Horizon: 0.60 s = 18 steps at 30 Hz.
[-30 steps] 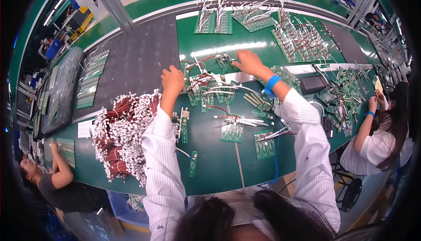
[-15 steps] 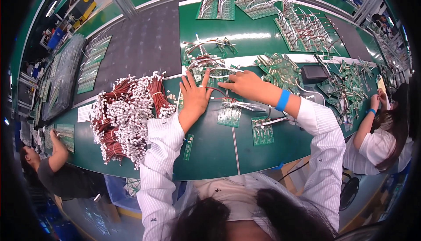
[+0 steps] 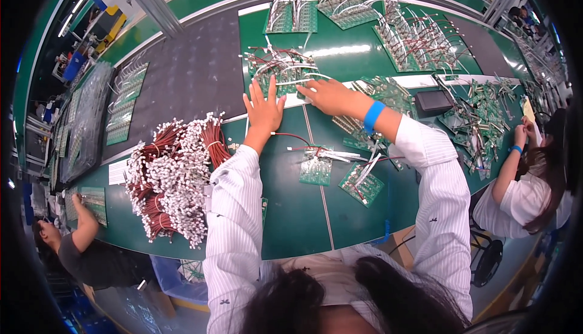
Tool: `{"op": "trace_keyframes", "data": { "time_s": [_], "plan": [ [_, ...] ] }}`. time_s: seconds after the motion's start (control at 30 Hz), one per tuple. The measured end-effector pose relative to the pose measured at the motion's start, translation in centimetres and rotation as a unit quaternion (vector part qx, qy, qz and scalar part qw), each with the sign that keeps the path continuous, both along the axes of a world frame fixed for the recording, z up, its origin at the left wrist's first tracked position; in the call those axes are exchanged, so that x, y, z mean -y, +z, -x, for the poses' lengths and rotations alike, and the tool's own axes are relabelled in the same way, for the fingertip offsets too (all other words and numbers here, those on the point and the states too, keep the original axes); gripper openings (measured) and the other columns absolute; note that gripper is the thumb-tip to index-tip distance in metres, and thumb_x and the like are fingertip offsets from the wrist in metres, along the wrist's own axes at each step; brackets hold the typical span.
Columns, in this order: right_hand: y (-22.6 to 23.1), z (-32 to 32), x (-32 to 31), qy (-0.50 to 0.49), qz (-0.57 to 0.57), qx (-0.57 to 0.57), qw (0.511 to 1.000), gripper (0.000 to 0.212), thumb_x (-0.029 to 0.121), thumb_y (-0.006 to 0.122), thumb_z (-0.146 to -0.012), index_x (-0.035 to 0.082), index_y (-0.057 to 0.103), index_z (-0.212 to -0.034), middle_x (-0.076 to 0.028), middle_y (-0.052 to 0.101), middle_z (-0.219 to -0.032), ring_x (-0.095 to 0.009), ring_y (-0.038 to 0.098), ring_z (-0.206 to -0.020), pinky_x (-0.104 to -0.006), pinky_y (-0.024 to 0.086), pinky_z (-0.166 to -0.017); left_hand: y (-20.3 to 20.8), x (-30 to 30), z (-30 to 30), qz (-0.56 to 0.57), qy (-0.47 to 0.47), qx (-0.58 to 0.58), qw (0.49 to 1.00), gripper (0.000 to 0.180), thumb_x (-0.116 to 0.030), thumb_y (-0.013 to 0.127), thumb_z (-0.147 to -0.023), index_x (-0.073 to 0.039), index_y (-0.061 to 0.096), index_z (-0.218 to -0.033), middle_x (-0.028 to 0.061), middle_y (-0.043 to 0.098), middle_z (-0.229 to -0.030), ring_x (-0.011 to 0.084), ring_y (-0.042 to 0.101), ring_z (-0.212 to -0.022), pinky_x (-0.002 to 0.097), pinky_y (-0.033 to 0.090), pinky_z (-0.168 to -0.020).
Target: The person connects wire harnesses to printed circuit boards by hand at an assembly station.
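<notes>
The cluster of wired circuit boards lies at 12 o'clock from the middle of the view, on the far part of the green counter. The left hand is open and flat, fingers spread toward 12 o'clock, their tips at the near edge of the cluster. The right hand reaches in from 2 o'clock with bent fingers beside a white cable; it is too small to tell whether they pinch anything.

A loose wired board sits at 4 o'clock, just off the middle, with a second wired board farther out that way. Bundles of red wires with white plugs fill 9 o'clock, and a black box stands between 2 and 3.

The step in hand looks like settling the cluster into place; the next move seems to call for steadying the boards without snagging their wires
</notes>
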State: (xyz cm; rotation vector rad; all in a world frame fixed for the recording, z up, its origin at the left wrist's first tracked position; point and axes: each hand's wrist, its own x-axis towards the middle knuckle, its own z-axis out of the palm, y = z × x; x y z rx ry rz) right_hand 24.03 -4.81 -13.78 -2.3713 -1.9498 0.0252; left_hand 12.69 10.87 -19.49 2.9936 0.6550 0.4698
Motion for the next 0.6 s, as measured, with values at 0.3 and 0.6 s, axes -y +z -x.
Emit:
{"op": "trace_keyframes", "data": {
  "time_s": [0.3,0.6],
  "plan": [
    [12.9,-2.7,8.2,0.024,-0.259,-0.144,0.955,0.034,0.017,0.045,-0.083,0.005,0.041,-0.115,-0.014,0.054,-0.096,-0.025,0.055,-0.082,-0.0320,0.044,-0.070,6.7,1.9,4.3,-0.035,-0.058,0.122,0.990,0.045,-0.022,0.048,-0.080,-0.005,0.035,-0.120,0.0251,0.036,-0.118,0.0388,0.034,-0.111,0.0448,0.027,-0.093],
    [15.2,9.1,21.4,-0.228,-0.341,-0.316,0.856,0.015,0.015,0.047,-0.080,0.001,0.050,-0.075,-0.004,0.053,-0.065,-0.009,0.051,-0.057,-0.0226,0.041,-0.052,11.4,12.3,17.1,0.537,-0.269,-0.112,0.792,0.026,-0.012,0.043,-0.083,0.002,0.047,-0.105,0.0166,0.054,-0.098,0.0269,0.053,-0.089,0.0331,0.045,-0.071]
  ]
}}
